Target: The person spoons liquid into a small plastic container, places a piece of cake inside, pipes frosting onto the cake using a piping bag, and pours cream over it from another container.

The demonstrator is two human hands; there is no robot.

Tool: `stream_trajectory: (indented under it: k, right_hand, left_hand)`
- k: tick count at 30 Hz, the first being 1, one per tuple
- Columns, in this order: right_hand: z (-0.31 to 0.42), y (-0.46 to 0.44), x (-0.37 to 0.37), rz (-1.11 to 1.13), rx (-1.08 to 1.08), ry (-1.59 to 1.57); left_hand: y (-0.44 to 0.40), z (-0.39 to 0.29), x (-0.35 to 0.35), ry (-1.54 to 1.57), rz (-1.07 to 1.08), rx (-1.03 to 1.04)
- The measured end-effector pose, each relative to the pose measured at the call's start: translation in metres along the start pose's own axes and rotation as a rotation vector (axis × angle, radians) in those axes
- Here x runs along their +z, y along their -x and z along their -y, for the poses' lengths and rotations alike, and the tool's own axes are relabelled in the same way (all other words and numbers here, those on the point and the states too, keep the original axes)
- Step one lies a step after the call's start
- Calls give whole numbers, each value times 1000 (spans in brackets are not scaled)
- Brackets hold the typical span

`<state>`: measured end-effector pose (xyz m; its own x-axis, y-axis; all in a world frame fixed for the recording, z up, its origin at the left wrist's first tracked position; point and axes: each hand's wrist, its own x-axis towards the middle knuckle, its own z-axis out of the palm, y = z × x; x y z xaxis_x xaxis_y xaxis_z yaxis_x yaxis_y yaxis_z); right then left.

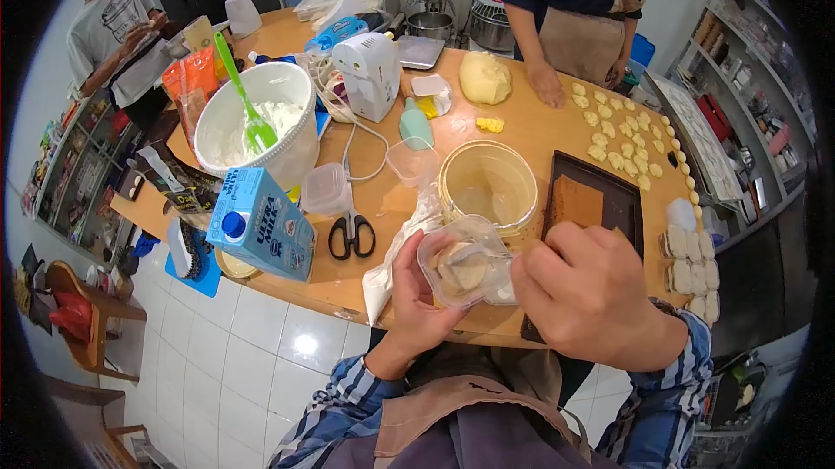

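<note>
the clear plastic cup (461, 273) is held up over the near edge of the table (544, 139), just in front of the wide tub (470, 165); the left hand (414, 291) grasps it from the side, fingers curled round its wall; the right hand (591, 299) is clenched at the rim, apparently gripping a pale spoon (470, 252) that reaches down inside, its handle hidden by the fist; a tan patch shows at the bottom, though i cannot tell whether it is contents or the table through the plastic.

the step in hand looks like stirring or scraping; a next stroke would call for a steady left grip and a light right wrist, as the thin wall could flex and tip the cup.

beside the left hand lies a white piping bag (380, 282); to the right of the tub sits a dark tray (619, 208) with a brown slab (577, 202); farther left are the scissors (351, 236), the milk carton (261, 224) and the white bowl (297, 154) with a green spatula (257, 132); across the table, a co-worker's hand (546, 85) rests between the dough ball (485, 78) and the small dough pieces (613, 134).
</note>
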<state>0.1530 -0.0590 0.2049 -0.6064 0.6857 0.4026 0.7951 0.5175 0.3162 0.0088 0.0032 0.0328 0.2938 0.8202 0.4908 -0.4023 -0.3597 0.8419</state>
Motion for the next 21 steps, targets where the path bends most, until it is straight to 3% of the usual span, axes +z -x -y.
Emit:
stream_trajectory:
  k: [13,21]
  right_hand:
    - [4,0,-1,58,-37,-26]
    - [8,5,-1,-92,-73,74]
  left_hand:
    - [4,6,-2,-33,47,42]
    - [2,7,-6,-70,42,178]
